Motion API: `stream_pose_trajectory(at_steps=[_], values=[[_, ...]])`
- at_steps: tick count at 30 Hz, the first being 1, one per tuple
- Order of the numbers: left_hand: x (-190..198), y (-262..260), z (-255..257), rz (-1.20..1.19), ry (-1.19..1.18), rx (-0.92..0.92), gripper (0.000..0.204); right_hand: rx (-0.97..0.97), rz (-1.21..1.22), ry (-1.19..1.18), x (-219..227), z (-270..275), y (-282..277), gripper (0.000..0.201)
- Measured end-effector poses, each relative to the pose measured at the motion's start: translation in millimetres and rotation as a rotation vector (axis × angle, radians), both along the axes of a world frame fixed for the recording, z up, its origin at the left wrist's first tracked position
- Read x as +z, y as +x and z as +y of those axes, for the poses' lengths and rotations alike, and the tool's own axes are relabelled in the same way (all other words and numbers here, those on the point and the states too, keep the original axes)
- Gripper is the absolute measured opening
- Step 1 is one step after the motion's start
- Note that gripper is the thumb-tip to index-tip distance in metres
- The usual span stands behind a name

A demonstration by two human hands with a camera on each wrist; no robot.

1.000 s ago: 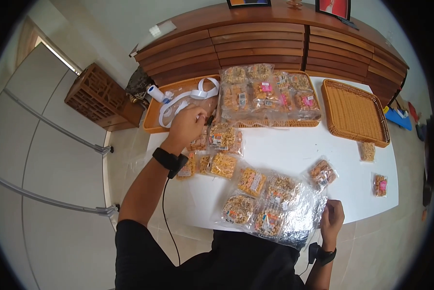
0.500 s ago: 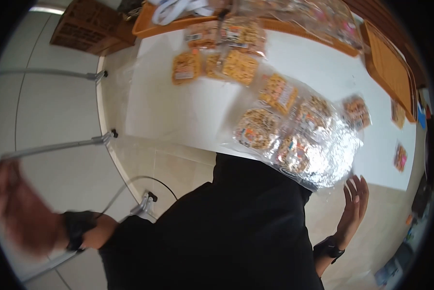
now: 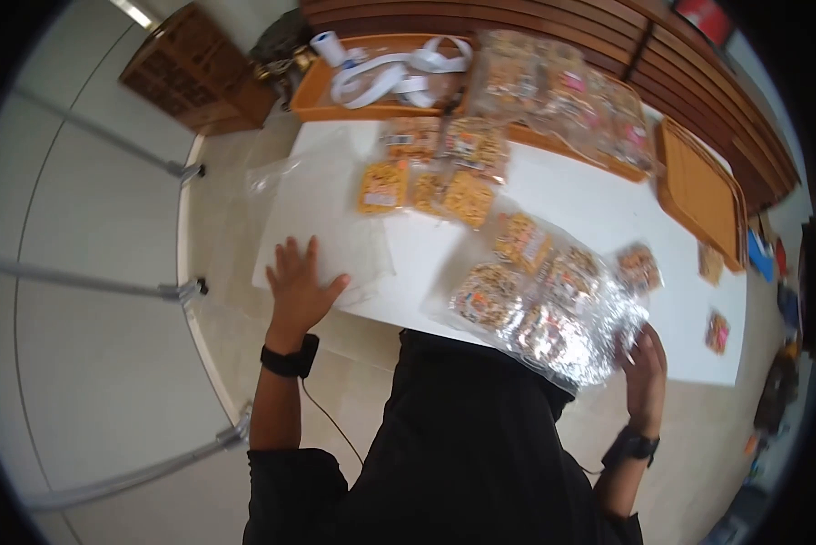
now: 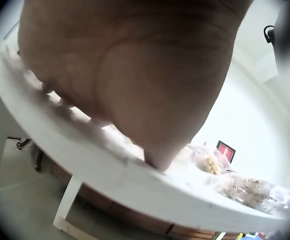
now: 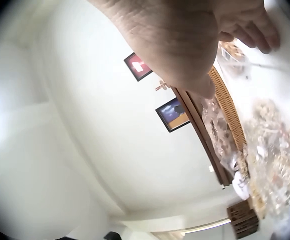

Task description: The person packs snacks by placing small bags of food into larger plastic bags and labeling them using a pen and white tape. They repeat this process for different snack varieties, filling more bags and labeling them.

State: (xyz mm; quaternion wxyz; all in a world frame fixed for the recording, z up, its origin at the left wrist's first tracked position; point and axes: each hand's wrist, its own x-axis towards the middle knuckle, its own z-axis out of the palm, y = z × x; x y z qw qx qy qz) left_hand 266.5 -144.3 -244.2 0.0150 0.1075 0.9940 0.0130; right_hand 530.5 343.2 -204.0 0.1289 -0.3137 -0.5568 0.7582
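My left hand (image 3: 301,286) is over the front left of the white table, fingers spread and straight, palm down. Beneath and beyond it lies a flat sheet of clear plastic (image 3: 331,204), overhanging the table's left edge. Up close in the left wrist view, the left palm (image 4: 130,75) hangs low over the tabletop. At the front right, my right hand (image 3: 644,374) has loosely bent fingers beside the end of a large clear bag (image 3: 621,313). That bag holds several packs of a crunchy snack (image 3: 488,295). In the right wrist view the right fingers (image 5: 257,35) extend loosely.
Several yellow and brown snack packs (image 3: 382,186) sit behind the large bag. At the back are a basket (image 3: 371,113) with white ribbon (image 3: 371,86), a basket heaped with snack packs (image 3: 562,86) and a bare wicker tray (image 3: 703,186). Single packs (image 3: 639,268) lie at right.
My left hand left the basket's edge, swung out past the table to the left, then came back over the plastic sheet. The right hand stays by the large bag, its fingers less straight than half a second ago.
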Motion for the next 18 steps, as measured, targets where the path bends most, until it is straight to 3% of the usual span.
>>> stream_pose_trajectory(at_steps=[1, 4, 6, 7, 8, 10, 12, 14, 15, 18], values=[[12, 5, 10, 0.093, -0.023, -0.027, 0.083, -0.001, 0.052, -0.071, -1, -4, -5, 0.047], [40, 20, 42, 0.227, 0.384, -0.191, 0.059, -0.037, -0.021, -0.074, 3, -20, -19, 0.042], [70, 38, 84, -0.144, 0.651, -0.246, 0.043, -0.006, -0.039, -0.038, 2, -26, -27, 0.043], [72, 47, 105, -0.346, 0.811, -0.215, 0.043, 0.039, -0.094, 0.000, -3, -25, -29, 0.044], [71, 51, 121, -0.428, 0.768, -0.319, 0.047, 0.090, -0.146, 0.042, -7, -24, -31, 0.046], [67, 45, 157, -0.759, 0.788, -0.307, 0.060, 0.075, -0.170, -0.002, 4, -36, -43, 0.047], [45, 34, 178, -0.721, 0.882, -0.303, 0.075, 0.111, -0.143, -0.058, 5, -43, -51, 0.043], [47, 29, 192, -0.733, 0.803, -0.291, 0.076, 0.236, -0.199, 0.020, -2, -40, -54, 0.030], [26, 27, 193, -0.702, 0.889, -0.318, 0.070, 0.249, -0.174, 0.022, -3, -39, -53, 0.024], [31, 28, 194, -0.880, 0.978, -0.304, 0.065, 0.259, -0.097, 0.019, -1, -42, -48, 0.015]])
